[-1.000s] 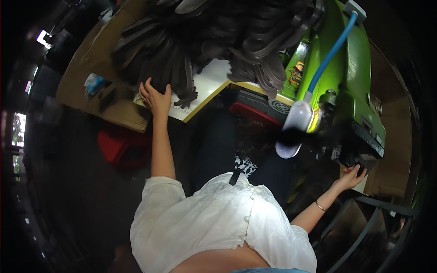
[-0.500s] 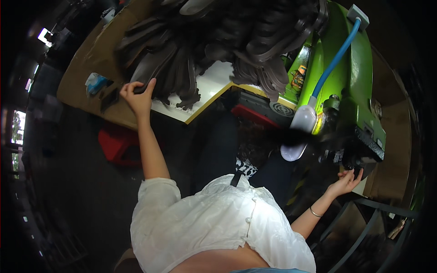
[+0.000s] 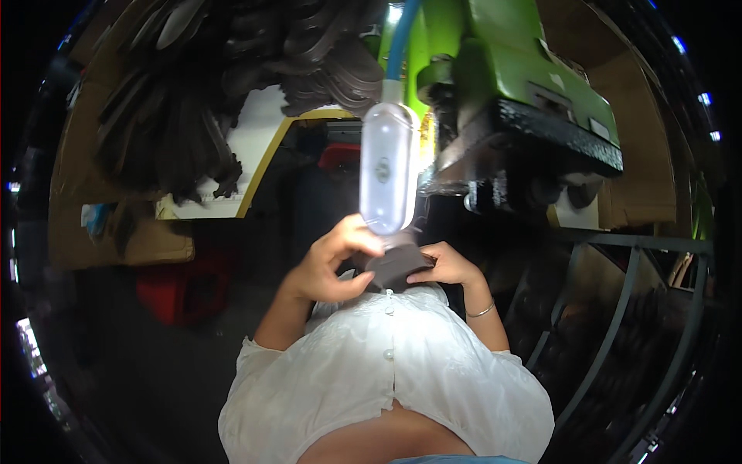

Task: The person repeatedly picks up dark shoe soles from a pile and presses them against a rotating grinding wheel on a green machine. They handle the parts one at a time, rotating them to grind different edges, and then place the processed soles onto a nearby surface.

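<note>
Just in front of my waist is a dark brown flat piece (image 3: 398, 268), like a shoe sole, partly hidden by my hands and a lamp. My right hand (image 3: 452, 265) pinches its right side, the thumb on top. At its left edge my left hand (image 3: 328, 259) has thumb and fingers spread apart, slightly blurred; whether it touches the piece is unclear. Right above them hangs the pale oblong lamp head (image 3: 388, 166). Many similar dark soles (image 3: 158, 143) are heaped in overlapping bundles at the far left.
A green machine (image 3: 525, 77) with a black lower head stands at the far right, and a blue tube (image 3: 403, 39) runs down to the lamp. The soles lie on a white yellow-edged table (image 3: 259, 124). A red plastic object (image 3: 182, 290) is lower left; metal bars (image 3: 595, 356) stand at right.
My left hand has come from the sole heap to my waist, and my right hand from beside the machine. The dark piece is now between them. The view has turned right.
</note>
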{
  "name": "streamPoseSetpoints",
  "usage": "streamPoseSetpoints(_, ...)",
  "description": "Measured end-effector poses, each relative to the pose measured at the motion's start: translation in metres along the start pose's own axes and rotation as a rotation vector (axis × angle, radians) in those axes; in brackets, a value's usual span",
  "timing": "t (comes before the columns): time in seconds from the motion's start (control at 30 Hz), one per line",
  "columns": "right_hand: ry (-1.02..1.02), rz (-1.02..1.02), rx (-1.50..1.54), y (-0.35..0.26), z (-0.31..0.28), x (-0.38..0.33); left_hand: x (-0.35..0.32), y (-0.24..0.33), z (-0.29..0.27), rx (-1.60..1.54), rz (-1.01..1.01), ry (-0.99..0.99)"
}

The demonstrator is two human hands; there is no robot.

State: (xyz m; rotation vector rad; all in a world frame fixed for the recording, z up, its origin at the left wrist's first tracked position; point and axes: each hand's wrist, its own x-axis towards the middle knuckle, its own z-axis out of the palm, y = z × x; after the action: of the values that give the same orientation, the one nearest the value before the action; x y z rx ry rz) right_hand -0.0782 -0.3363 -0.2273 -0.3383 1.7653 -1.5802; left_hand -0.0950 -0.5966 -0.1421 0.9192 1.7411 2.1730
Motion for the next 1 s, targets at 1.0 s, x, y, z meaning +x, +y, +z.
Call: streamPoseSetpoints(1.0, 0.866, -0.652, 0.494, -0.058, -0.052, -0.046, 0.023, -0.024, 0.017, -0.010, -0.407, 0.429)
